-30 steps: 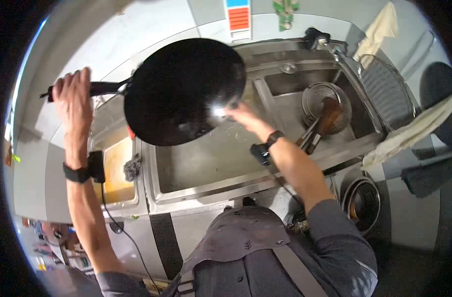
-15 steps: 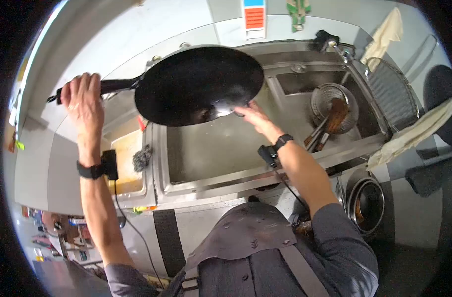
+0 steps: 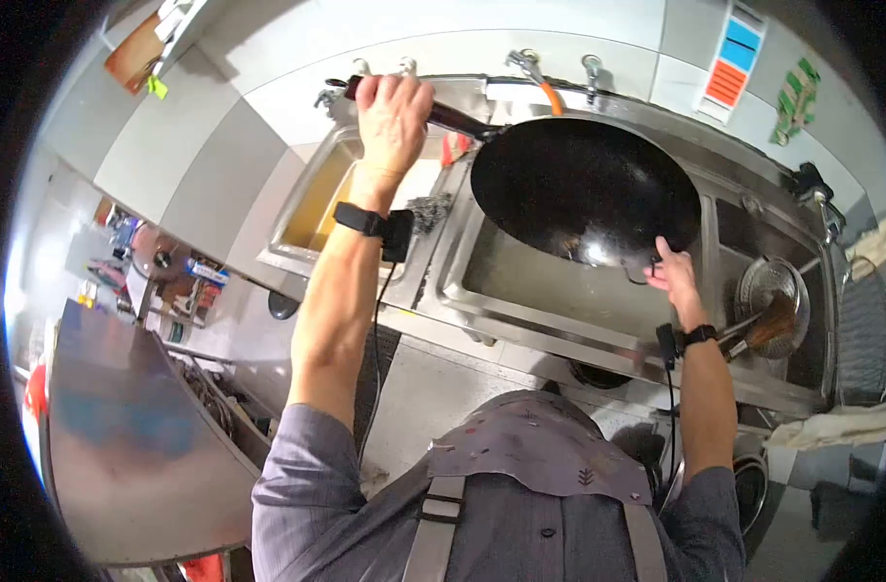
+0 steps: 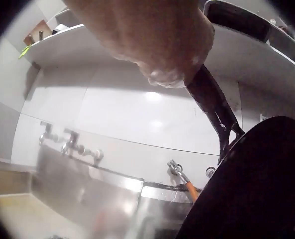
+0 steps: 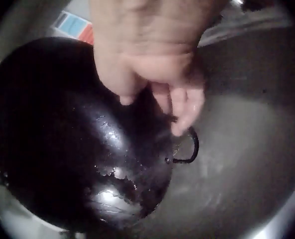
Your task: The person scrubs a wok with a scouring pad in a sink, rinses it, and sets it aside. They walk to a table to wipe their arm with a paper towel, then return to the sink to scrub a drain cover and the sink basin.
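Note:
A black wok (image 3: 583, 179), wet on its inner surface, is held tilted above the wide middle sink basin (image 3: 462, 286). My left hand (image 3: 392, 131) grips its long dark handle (image 3: 454, 120) at the upper left, with foamy water on the skin in the left wrist view. At the opposite side of the rim, my right hand (image 3: 674, 274) holds the wok by its edge, fingers curled at the small loop handle (image 5: 195, 147). In the right wrist view the thumb lies over the inside of the wok, and part of the loop is hidden behind the fingers.
Behind the wok is a tap with an orange hose (image 3: 552, 97). A grey scrubber (image 3: 429, 211) lies by the left basin, which has yellowish contents. In the right basin sit a perforated metal strainer (image 3: 795, 281) and a brown brush (image 3: 774, 322).
The head view has turned left, so the sink appears farther right. Both hands still hold the wok, which has shifted slightly right over the middle basin.

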Tool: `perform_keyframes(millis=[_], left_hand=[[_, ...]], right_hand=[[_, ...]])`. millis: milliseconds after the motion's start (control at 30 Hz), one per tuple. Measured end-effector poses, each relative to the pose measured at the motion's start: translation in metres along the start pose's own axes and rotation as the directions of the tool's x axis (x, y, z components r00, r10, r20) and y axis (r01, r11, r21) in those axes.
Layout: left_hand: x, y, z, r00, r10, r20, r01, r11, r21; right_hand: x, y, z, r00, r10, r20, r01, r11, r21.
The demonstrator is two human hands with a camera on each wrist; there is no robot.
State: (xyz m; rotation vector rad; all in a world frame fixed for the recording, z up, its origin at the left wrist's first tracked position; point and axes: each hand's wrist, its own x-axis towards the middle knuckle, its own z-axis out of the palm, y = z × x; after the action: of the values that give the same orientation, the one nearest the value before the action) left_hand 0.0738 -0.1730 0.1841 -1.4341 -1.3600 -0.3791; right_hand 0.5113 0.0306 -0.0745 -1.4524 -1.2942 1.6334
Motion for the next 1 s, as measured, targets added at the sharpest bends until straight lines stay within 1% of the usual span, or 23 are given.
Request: perform_keyframes(millis=[33, 67, 100, 133, 200, 233, 267, 333, 367, 400, 467, 533, 567, 600, 633, 667, 733, 800, 867, 900, 933, 967, 1000], left_hand=[[-0.007, 0.0, -0.002, 1.0, -0.018, 0.021, 0.018, 1.0, -0.017], [-0.015, 0.0, -0.005, 0.998, -0.038, 0.043, 0.039, 0.999, -0.035], [-0.022, 0.0, -0.009, 0.996, -0.048, 0.076, 0.049, 0.999, -0.008], [-0.03, 0.002, -0.012, 0.995, -0.056, 0.084, 0.057, 0.998, -0.002], [-0.044, 0.003, -0.019, 0.981, -0.123, 0.151, 0.127, 0.992, -0.011], [-0.051, 0.004, -0.023, 0.978, -0.147, 0.145, 0.156, 0.986, -0.05], [-0.058, 0.005, -0.028, 0.977, -0.153, 0.147, 0.162, 0.985, -0.052], [-0.074, 0.008, -0.036, 0.955, -0.245, 0.17, 0.26, 0.963, -0.072], [-0.082, 0.01, -0.04, 0.939, -0.273, 0.209, 0.29, 0.955, -0.055], [-0.089, 0.014, -0.045, 0.932, -0.294, 0.212, 0.309, 0.95, -0.04], [-0.108, 0.019, -0.053, 0.91, -0.319, 0.265, 0.34, 0.94, -0.038], [-0.13, 0.029, -0.059, 0.842, -0.37, 0.392, 0.418, 0.908, -0.041], [-0.141, 0.033, -0.063, 0.841, -0.353, 0.409, 0.409, 0.911, -0.055], [-0.149, 0.039, -0.065, 0.814, -0.376, 0.443, 0.439, 0.897, -0.044], [-0.154, 0.047, -0.069, 0.807, -0.39, 0.443, 0.457, 0.888, -0.051], [-0.16, 0.054, -0.075, 0.799, -0.408, 0.442, 0.478, 0.877, -0.053], [-0.176, 0.066, -0.087, 0.741, -0.397, 0.542, 0.497, 0.866, -0.044], [-0.2, 0.078, -0.092, 0.608, -0.359, 0.708, 0.574, 0.815, -0.078], [-0.223, 0.091, -0.101, 0.376, -0.193, 0.906, 0.744, 0.646, -0.171], [-0.238, 0.103, -0.107, 0.314, -0.16, 0.936, 0.768, 0.622, -0.152], [-0.249, 0.115, -0.113, 0.259, -0.118, 0.959, 0.786, 0.602, -0.139], [-0.254, 0.124, -0.12, 0.234, -0.06, 0.97, 0.828, 0.536, -0.166], [-0.259, 0.135, -0.126, 0.215, 0.013, 0.977, 0.864, 0.464, -0.196]], right_hand=[[0.009, 0.003, -0.006, 1.0, -0.015, -0.02, 0.012, 0.992, -0.124], [0.018, 0.008, -0.012, 0.978, -0.198, -0.071, 0.168, 0.938, -0.303], [0.02, 0.004, -0.016, 0.947, -0.3, -0.12, 0.207, 0.848, -0.487], [0.018, -0.002, -0.023, 0.903, -0.405, -0.147, 0.217, 0.723, -0.656], [0.023, -0.023, -0.034, 0.837, -0.539, -0.092, 0.316, 0.614, -0.723], [0.025, -0.037, -0.036, 0.825, -0.562, -0.054, 0.326, 0.554, -0.766], [0.024, -0.046, -0.037, 0.826, -0.561, -0.052, 0.325, 0.549, -0.77], [-0.006, -0.085, -0.034, 0.776, -0.63, 0.036, 0.481, 0.553, -0.68], [0.0, -0.088, -0.038, 0.68, -0.729, 0.082, 0.584, 0.47, -0.662], [0.002, -0.098, -0.039, 0.684, -0.725, 0.08, 0.574, 0.468, -0.672], [-0.001, -0.128, -0.046, 0.785, -0.601, 0.151, 0.433, 0.359, -0.826], [-0.014, -0.145, -0.039, 0.784, -0.594, 0.181, 0.47, 0.376, -0.798], [-0.022, -0.151, -0.035, 0.752, -0.631, 0.192, 0.484, 0.331, -0.81], [-0.024, -0.158, -0.031, 0.715, -0.67, 0.2, 0.495, 0.283, -0.822], [-0.021, -0.164, -0.032, 0.761, -0.617, 0.2, 0.428, 0.246, -0.87], [-0.02, -0.168, -0.033, 0.758, -0.617, 0.209, 0.432, 0.236, -0.871], [-0.02, -0.179, -0.028, 0.66, -0.689, 0.299, 0.519, 0.13, -0.845], [-0.025, -0.191, -0.025, 0.641, -0.697, 0.322, 0.534, 0.103, -0.839], [-0.037, -0.199, -0.018, 0.576, -0.725, 0.378, 0.511, -0.042, -0.859], [-0.04, -0.2, -0.014, 0.575, -0.726, 0.377, 0.505, -0.047, -0.862], [-0.04, -0.2, -0.012, 0.516, -0.745, 0.422, 0.494, -0.143, -0.857], [-0.043, -0.2, -0.015, 0.463, -0.755, 0.464, 0.466, -0.238, -0.852], [-0.049, -0.202, -0.013, 0.383, -0.779, 0.497, 0.497, -0.28, -0.822]])
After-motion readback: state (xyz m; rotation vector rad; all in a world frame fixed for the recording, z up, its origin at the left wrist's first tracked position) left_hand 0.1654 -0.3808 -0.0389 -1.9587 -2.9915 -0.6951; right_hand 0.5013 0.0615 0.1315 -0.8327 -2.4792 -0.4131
